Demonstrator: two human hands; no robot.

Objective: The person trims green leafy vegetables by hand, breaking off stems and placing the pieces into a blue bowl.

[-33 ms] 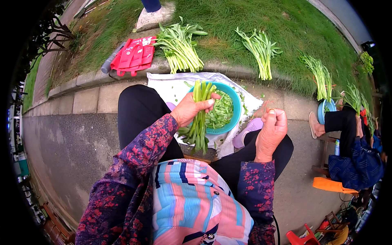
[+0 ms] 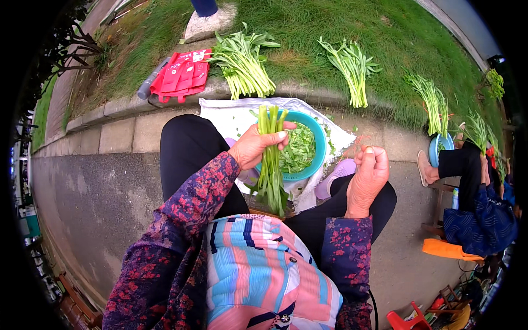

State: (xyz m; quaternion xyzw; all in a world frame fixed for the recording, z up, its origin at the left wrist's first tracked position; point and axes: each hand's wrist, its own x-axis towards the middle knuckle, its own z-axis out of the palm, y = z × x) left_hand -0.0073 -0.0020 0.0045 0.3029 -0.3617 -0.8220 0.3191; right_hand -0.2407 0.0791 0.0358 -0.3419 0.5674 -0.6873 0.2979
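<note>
Clearly, the stalks (image 2: 270, 159) were long, thin and green, bunched together and standing nearly upright, their cut ends fanning out above the left hand (image 2: 258, 144) and their leafy tips hanging down toward the lap. The left fingers were wrapped around the bunch, holding it over the near edge of a teal bowl (image 2: 316, 137) filled with picked green leaves. The right hand (image 2: 369, 179) was raised just right of the bowl, its fingers curled narrow with thumb pressed to forefinger; whether they pinched anything I cannot tell. The bowl sat on a white sheet (image 2: 231, 115) spread over the pavement. Beyond it, more bundles (image 2: 242, 63) lay along the kerb and grass beside a red bag (image 2: 181, 74).
</note>
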